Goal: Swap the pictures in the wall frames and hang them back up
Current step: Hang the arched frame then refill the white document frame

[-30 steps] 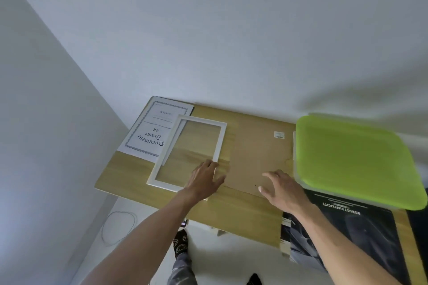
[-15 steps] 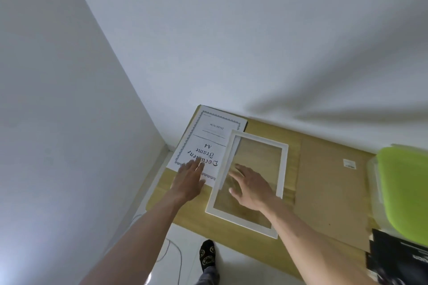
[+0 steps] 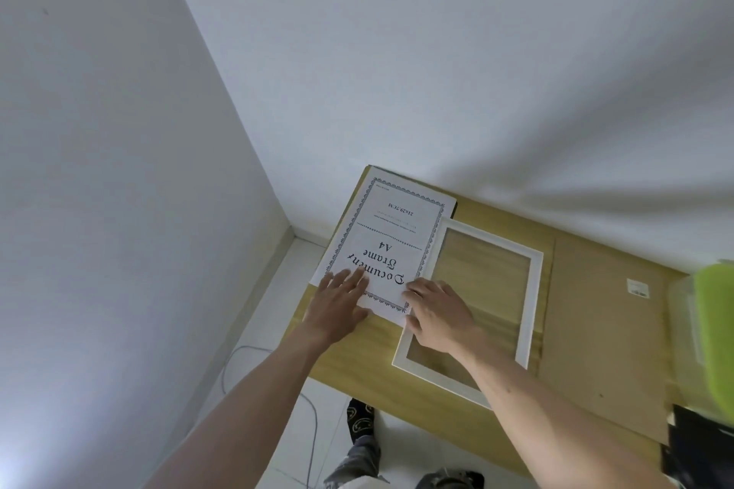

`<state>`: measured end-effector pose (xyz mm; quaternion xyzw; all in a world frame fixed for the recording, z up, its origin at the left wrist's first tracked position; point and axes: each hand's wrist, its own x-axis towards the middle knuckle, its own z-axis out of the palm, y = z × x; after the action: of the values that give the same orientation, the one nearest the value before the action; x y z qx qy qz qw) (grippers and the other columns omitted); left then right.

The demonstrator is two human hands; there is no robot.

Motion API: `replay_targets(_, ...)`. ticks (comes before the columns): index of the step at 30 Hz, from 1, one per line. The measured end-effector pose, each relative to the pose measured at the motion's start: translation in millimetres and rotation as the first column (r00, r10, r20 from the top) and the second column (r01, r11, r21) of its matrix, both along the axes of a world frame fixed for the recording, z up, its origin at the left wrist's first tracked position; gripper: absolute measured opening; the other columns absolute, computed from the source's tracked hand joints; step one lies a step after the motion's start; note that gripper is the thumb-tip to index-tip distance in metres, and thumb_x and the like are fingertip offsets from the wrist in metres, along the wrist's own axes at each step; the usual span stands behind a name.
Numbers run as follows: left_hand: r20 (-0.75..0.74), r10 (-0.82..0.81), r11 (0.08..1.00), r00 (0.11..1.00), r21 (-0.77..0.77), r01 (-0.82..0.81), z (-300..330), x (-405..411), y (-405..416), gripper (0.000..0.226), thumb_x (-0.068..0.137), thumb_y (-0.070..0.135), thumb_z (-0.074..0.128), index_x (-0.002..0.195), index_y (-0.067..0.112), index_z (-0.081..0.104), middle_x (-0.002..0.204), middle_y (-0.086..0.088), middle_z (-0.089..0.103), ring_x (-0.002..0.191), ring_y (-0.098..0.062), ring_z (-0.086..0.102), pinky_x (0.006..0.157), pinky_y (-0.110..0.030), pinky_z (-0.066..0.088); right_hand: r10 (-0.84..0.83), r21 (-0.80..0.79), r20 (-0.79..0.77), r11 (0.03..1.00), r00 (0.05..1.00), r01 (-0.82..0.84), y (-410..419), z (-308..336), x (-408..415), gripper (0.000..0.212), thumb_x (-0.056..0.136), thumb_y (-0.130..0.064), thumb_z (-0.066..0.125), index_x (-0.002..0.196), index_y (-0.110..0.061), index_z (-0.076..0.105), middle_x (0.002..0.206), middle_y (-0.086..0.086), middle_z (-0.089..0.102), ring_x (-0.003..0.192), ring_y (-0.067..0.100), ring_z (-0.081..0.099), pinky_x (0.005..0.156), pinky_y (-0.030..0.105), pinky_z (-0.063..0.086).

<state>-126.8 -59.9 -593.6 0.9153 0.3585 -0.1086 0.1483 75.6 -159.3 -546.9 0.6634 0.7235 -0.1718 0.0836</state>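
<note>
A white "Document Frame A4" sheet (image 3: pixel 391 238) lies on the wooden table's (image 3: pixel 449 409) far left corner. My left hand (image 3: pixel 337 304) rests flat on its near left part, fingers spread. My right hand (image 3: pixel 435 312) lies at the sheet's near right corner, where the paper meets the white picture frame (image 3: pixel 534 290). The frame lies flat beside the sheet, with the wood showing through its clear pane. A brown backing board (image 3: pixel 607 333) lies to the right of the frame.
A lime green tray lid (image 3: pixel 717 333) sits at the right edge, and a dark printed picture (image 3: pixel 699 445) lies at the near right. White walls meet in a corner behind the table. A cable (image 3: pixel 274 381) runs over the tiled floor to the left, near my feet.
Both hands have shifted left from the frame and backing board onto the document sheet. The view has swung left, pushing the green lid to the right edge.
</note>
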Motion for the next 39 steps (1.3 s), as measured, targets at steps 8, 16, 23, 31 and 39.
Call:
replay_targets(8, 0.079, -0.083, 0.986, 0.993, 0.154, 0.070, 1, 5, 3, 0.038, 0.073, 0.039, 0.081, 0.102, 0.017, 0.071, 0.121, -0.003, 0.069, 0.103, -0.026, 0.067, 0.090, -0.042, 0.052, -0.057, -0.022, 0.161, 0.998, 0.985, 0.062, 6, -4, -12, 0.064, 0.091, -0.062, 0.050, 0.138, -0.019, 0.047, 0.144, 0.009, 0.046, 0.134, 0.027, 0.042, 0.112, 0.051, 0.024)
replay_targets(16, 0.240, 0.006, 0.984, 0.971, 0.169, -0.047, 6, 5, 6, 0.014, 0.073, 0.035, 0.080, 0.078, 0.024, 0.072, 0.086, 0.011, 0.074, 0.090, -0.019, 0.067, 0.086, -0.035, 0.048, -0.130, 0.088, 0.130, 0.989, 0.983, 0.119, -3, -17, -19, 0.054, 0.080, -0.048, 0.075, 0.123, -0.019, 0.062, 0.124, 0.008, 0.064, 0.117, 0.028, 0.061, 0.106, 0.056, 0.035)
replay_targets(23, 0.386, 0.018, 0.993, 0.922, 0.098, -0.060, 24, -3, 24, 0.042, 0.089, 0.047, 0.053, 0.106, 0.014, 0.072, 0.104, -0.001, 0.074, 0.109, -0.025, 0.063, 0.100, -0.037, 0.041, -0.242, 0.315, -0.059, 0.916, 0.969, 0.248, 12, -9, -14, 0.024, 0.080, -0.021, 0.078, 0.102, -0.018, 0.071, 0.095, 0.003, 0.074, 0.083, 0.025, 0.072, 0.097, 0.049, 0.049)
replay_targets(31, 0.453, -0.146, 0.954, 0.880, 0.300, 0.003, 66, -17, 38, 0.032, 0.092, 0.035, 0.059, 0.118, 0.017, 0.066, 0.105, 0.000, 0.072, 0.093, -0.024, 0.067, 0.087, -0.036, 0.050, -0.253, 0.272, -0.354, 0.893, 0.900, 0.358, 36, 44, 13, 0.037, 0.097, -0.038, 0.060, 0.128, -0.019, 0.063, 0.123, 0.002, 0.068, 0.105, 0.020, 0.067, 0.098, 0.045, 0.050)
replay_targets(39, 0.549, -0.131, 0.901, 0.825, 0.413, -0.131, 147, 5, 35, 0.019, 0.089, 0.004, 0.064, 0.104, 0.013, 0.071, 0.083, -0.003, 0.074, 0.060, -0.030, 0.065, 0.059, -0.029, 0.045, -0.053, 0.389, -0.394, 0.895, 0.918, 0.218, 17, 100, 28, 0.059, 0.089, -0.055, 0.061, 0.142, -0.030, 0.048, 0.138, -0.012, 0.057, 0.125, 0.007, 0.051, 0.112, 0.041, 0.035)
